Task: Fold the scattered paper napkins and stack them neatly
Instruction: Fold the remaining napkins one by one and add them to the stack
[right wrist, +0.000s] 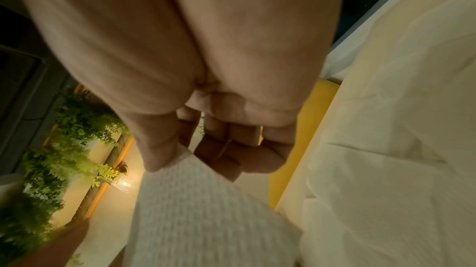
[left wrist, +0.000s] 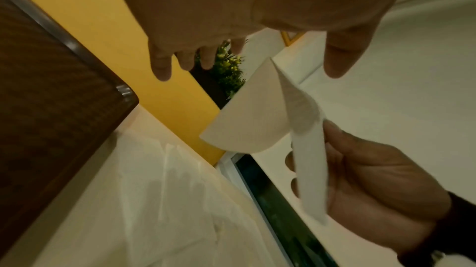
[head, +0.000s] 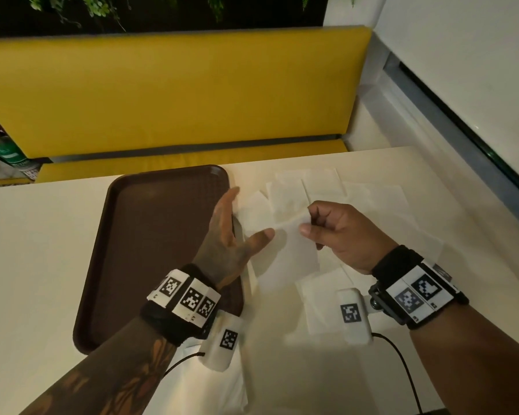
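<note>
My right hand (head: pixel 339 235) has its grip pinched on a white napkin (head: pixel 294 244), lifted over the tabletop (head: pixel 27 250). At nine o'clock my left hand (head: pixel 228 235) spreads flat-fingered, holding nothing. Scattered napkins (head: pixel 318 187) lie at twelve o'clock, the brown tray (head: pixel 150 235) farther left.

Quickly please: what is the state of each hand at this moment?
Left hand: open, fingers straight, holding nothing.
Right hand: closed, pinching a white paper napkin between thumb and fingers.

Dim warm indoor light, motion-blurred wrist views, wide-angle bending at edges.
</note>
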`<state>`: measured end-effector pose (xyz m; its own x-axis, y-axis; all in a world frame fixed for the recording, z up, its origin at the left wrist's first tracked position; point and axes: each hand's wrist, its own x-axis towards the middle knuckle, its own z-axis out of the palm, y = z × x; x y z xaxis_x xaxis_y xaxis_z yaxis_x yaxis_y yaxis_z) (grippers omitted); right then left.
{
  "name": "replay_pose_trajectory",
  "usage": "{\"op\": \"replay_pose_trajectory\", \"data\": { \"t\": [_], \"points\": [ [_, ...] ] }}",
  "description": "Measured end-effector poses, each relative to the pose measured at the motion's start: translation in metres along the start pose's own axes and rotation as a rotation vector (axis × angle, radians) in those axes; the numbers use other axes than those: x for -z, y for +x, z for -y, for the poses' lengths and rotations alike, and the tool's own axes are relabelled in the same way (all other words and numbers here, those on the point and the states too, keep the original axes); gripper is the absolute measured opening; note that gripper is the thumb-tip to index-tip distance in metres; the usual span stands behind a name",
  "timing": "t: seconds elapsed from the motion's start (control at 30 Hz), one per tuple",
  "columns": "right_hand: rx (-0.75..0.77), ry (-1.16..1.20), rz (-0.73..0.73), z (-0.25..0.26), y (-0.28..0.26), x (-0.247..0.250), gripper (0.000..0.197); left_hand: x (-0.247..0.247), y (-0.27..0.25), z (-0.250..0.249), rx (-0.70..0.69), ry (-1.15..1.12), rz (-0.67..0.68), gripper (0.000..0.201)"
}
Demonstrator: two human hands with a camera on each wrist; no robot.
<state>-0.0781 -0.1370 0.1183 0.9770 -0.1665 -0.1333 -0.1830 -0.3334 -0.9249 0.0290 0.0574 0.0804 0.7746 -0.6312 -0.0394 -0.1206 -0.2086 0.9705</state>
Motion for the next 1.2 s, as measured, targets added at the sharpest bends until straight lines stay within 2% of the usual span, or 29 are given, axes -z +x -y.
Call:
{"op": "replay_pose_trajectory", "data": {
  "t": [0.03,0.1,0.17,0.23,0.3,0.37,0.4,0.5,0.57,0.6,0.73,0.93,1.03,1.13,1.2],
  "points": [
    [0.012,0.005,-0.003,0.0,0.001,0.0,0.011,0.002,0.0,0.0,0.023,0.009,0.065,0.079],
    [0.021,0.03,-0.003,0.001,0.002,-0.001,0.012,0.005,0.0,-0.003,0.058,-0.038,0.144,0.057],
    [0.019,0.06,-0.032,0.001,0.003,-0.002,0.012,0.003,0.004,-0.006,0.022,-0.004,0.115,0.024],
    [0.016,0.012,-0.126,0.0,0.003,-0.002,0.017,0.001,0.005,-0.009,-0.041,0.03,0.076,0.004],
    [0.008,-0.128,-0.212,0.001,0.003,-0.002,0.033,0.001,0.005,-0.01,-0.05,-0.012,0.074,0.006],
    [0.022,-0.2,-0.162,0.008,0.004,-0.003,0.052,0.002,0.004,-0.013,-0.007,-0.07,0.096,0.006],
    [0.026,-0.207,-0.106,0.011,0.004,-0.003,0.053,0.004,0.004,-0.013,0.02,-0.11,0.111,0.008],
    [0.023,-0.181,0.008,0.014,0.006,-0.005,0.024,0.005,0.001,-0.014,0.049,-0.169,0.126,0.007],
    [0.014,-0.172,0.011,0.013,0.007,-0.008,0.005,0.007,0.0,-0.013,0.047,-0.133,0.097,0.007],
    [0.013,-0.177,0.004,0.012,0.007,-0.009,0.002,0.008,-0.002,-0.013,0.056,-0.12,0.087,0.01],
    [0.0,-0.175,-0.014,0.01,0.01,-0.016,0.009,0.011,-0.008,-0.008,0.143,-0.134,0.07,0.026],
    [-0.057,-0.174,0.029,0.011,0.013,-0.025,0.012,0.021,-0.017,-0.008,0.188,-0.089,0.044,0.024],
    [-0.09,-0.218,0.105,0.009,0.013,-0.043,0.012,0.038,-0.029,0.0,0.273,-0.052,0.062,0.019],
    [-0.14,-0.251,0.227,0.002,0.008,-0.068,0.013,0.056,-0.053,0.016,0.383,-0.017,0.142,0.016],
    [-0.169,-0.26,0.316,-0.005,0.004,-0.087,0.012,0.063,-0.072,0.027,0.454,0.006,0.178,0.008]
  ]
}}
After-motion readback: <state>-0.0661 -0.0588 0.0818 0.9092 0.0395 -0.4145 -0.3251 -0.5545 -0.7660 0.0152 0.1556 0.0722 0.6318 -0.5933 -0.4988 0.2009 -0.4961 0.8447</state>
